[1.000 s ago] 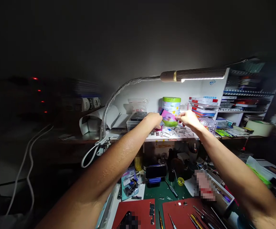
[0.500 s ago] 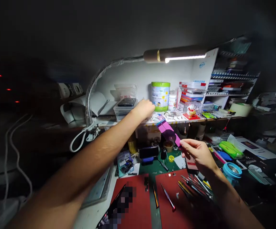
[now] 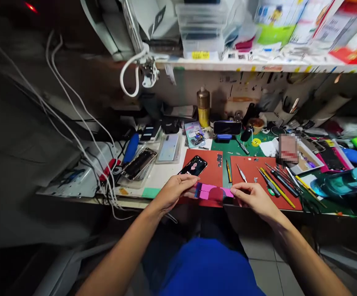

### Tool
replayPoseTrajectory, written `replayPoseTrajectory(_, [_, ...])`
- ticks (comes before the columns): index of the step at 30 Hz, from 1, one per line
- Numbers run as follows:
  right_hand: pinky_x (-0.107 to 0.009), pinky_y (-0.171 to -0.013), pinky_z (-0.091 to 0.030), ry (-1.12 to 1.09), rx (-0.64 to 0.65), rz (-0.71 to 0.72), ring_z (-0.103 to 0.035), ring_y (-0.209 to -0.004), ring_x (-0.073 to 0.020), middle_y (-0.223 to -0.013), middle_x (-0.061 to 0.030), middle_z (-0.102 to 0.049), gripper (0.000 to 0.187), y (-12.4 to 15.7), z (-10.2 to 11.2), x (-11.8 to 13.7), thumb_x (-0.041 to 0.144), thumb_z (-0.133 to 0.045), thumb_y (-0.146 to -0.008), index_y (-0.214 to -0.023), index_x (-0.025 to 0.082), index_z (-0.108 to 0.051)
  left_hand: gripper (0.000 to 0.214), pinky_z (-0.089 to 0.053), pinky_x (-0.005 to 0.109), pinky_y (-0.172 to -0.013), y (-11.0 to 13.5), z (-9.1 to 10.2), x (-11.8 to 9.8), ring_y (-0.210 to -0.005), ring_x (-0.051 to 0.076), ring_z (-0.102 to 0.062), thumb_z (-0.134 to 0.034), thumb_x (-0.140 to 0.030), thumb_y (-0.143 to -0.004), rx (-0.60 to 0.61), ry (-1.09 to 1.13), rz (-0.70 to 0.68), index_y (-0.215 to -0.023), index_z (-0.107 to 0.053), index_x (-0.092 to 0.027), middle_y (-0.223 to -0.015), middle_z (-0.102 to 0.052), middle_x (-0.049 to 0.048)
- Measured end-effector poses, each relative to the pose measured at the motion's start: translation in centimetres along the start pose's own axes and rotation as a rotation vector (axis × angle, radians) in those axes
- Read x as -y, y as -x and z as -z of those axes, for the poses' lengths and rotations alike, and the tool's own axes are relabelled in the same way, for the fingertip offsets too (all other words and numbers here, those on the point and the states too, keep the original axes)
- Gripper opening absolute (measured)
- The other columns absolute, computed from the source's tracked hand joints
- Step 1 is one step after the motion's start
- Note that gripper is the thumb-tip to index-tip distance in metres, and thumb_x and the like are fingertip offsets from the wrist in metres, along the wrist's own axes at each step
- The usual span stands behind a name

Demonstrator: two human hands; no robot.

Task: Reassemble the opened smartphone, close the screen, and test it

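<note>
A shiny pink-purple adhesive sheet (image 3: 208, 191) with a darker round patch is stretched level between my hands at the table's front edge. My left hand (image 3: 175, 192) is closed on its clear left end, thumb and fingers together. My right hand (image 3: 254, 198) pinches the right end between thumb and forefinger. Just beyond my left hand, a phone (image 3: 197, 165) with a lit screen lies on the left red mat (image 3: 213, 176). A yellow-handled tool (image 3: 228, 170) and a slim screwdriver (image 3: 241, 172) lie past the sheet.
Several tweezers and tools (image 3: 279, 185) lie on the right red mat (image 3: 249, 164). A blue bottle (image 3: 348, 181) stands at the right. Phones in clear trays (image 3: 140, 164) and hanging white cables (image 3: 82, 144) are at the left. A cluttered shelf (image 3: 203, 65) runs above the table.
My left hand has come down from the shelf to the sheet's left end. My right hand has lowered the sheet toward me and levelled it. The view has tipped downward.
</note>
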State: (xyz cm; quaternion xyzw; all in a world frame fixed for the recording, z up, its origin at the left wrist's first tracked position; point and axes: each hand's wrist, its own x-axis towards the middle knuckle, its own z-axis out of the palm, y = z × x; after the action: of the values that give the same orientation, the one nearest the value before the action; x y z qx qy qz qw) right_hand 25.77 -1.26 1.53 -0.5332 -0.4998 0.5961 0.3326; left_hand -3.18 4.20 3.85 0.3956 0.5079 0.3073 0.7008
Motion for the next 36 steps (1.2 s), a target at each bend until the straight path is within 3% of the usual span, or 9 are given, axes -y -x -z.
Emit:
replayPoseTrajectory(5, [-0.027,-0.056,-0.036,-0.038,-0.065,-0.015,-0.05,-0.059,-0.0134,-0.064,0.0007,-0.06,0.048,-0.7,-2.0,-0.7,0.064,-0.075,-0.089,-0.094,0.017,-0.079,0.053,-0.068,0.036,-0.066,2.0,1.0,4.3,-0.072,0.021,-0.074,-0.1,-0.049,-0.061,-0.04,0.035,0.031,-0.093,-0.08,-0.011,-0.08,-0.077,0.0092])
replayPoseTrajectory(8, [-0.028,-0.058,-0.041,-0.119,-0.292,0.009,-0.056,-0.062,-0.0162,-0.073,-0.0024,-0.067,0.05,0.0,-2.5,-1.3,0.066,-0.071,-0.092,-0.104,0.018,-0.077,0.054,-0.069,0.037,-0.066,2.2,0.8,6.5,-0.07,0.019,-0.072,-0.099,-0.051,-0.063,-0.112,0.084,0.005,-0.093,-0.078,-0.013,-0.079,-0.076,0.0071])
replayPoseTrajectory(11, [-0.029,-0.063,-0.043,-0.046,-0.501,0.063,-0.056,-0.066,-0.0165,-0.071,-0.0025,-0.065,0.046,1.8,-2.5,-2.4,0.062,-0.068,-0.096,-0.081,0.019,-0.072,0.058,-0.069,0.037,-0.071,1.9,0.3,8.5,-0.076,0.02,-0.075,-0.096,-0.056,-0.064,-0.201,0.142,-0.012,-0.096,-0.073,-0.013,-0.087,-0.078,0.0081])
replayPoseTrajectory(16, [-0.028,-0.06,-0.038,0.104,-0.555,-0.06,-0.048,-0.062,-0.0139,-0.062,-0.0003,-0.053,0.059,5.6,-3.1,-5.0,0.06,-0.068,-0.096,-0.057,0.02,-0.052,0.066,-0.069,0.042,-0.084,2.3,-0.8,10.2,-0.088,0.025,-0.08,-0.095,-0.055,-0.066,-0.286,0.189,0.01,-0.109,-0.07,-0.012,-0.095,-0.08,0.0108])
replayPoseTrajectory(21, [-0.026,-0.05,-0.035,0.06,-0.531,-0.17,-0.043,-0.05,-0.0132,-0.054,0.0076,-0.045,0.043,6.9,-4.2,-7.2,0.059,-0.067,-0.097,-0.116,0.021,-0.072,0.076,-0.068,0.045,-0.084,3.2,-1.3,10.3,-0.09,0.03,-0.082,-0.093,-0.056,-0.069,-0.311,0.168,0.034,-0.124,-0.061,-0.013,-0.102,-0.081,0.0139])
replayPoseTrajectory(24, [-0.026,-0.053,-0.041,0.148,-0.49,-0.133,-0.053,-0.054,-0.0147,-0.062,0.0037,-0.059,0.047,6.6,-4.3,-7.4,0.055,-0.057,-0.102,-0.132,0.021,-0.069,0.079,-0.068,0.045,-0.079,3.6,-1.3,10.8,-0.087,0.032,-0.082,-0.09,-0.058,-0.072,-0.298,0.136,0.049,-0.127,-0.055,-0.015,-0.097,-0.081,0.0126])
replayPoseTrajectory(29, [-0.027,-0.062,-0.051,0.214,-0.468,-0.069,-0.064,-0.06,-0.0159,-0.077,-0.0019,-0.073,0.043,6.4,-3.6,-6.6,0.049,-0.049,-0.107,-0.129,0.02,-0.07,0.071,-0.068,0.044,-0.079,4.3,-1.7,12.0,-0.086,0.031,-0.082,-0.092,-0.054,-0.072,-0.388,0.157,0.036,-0.119,-0.05,-0.02,-0.09,-0.08,0.0068])
replayPoseTrajectory(33, [-0.028,-0.058,-0.049,0.423,-0.67,-0.048,-0.066,-0.061,-0.0174,-0.089,-0.0068,-0.079,0.041,6.7,-1.6,-6.1,0.048,-0.052,-0.105,-0.126,0.018,-0.072,0.071,-0.068,0.04,-0.079,4.7,-2.5,12.5,-0.086,0.029,-0.082,-0.097,-0.05,-0.065,-0.44,0.282,0.097,-0.114,-0.055,-0.019,-0.091,-0.08,0.0068])
replayPoseTrajectory(36, [-0.029,-0.063,-0.048,0.595,-0.821,-0.038,-0.065,-0.062,-0.018,-0.087,-0.008,-0.08,0.038,7.1,1.1,-5.8,0.051,-0.055,-0.104,-0.102,0.019,-0.076,0.073,-0.067,0.034,-0.075,4.6,-3.0,12.8,-0.085,0.027,-0.081,-0.101,-0.047,-0.058,-0.42,0.325,0.2,-0.112,-0.063,-0.015,-0.088,-0.079,0.0075])
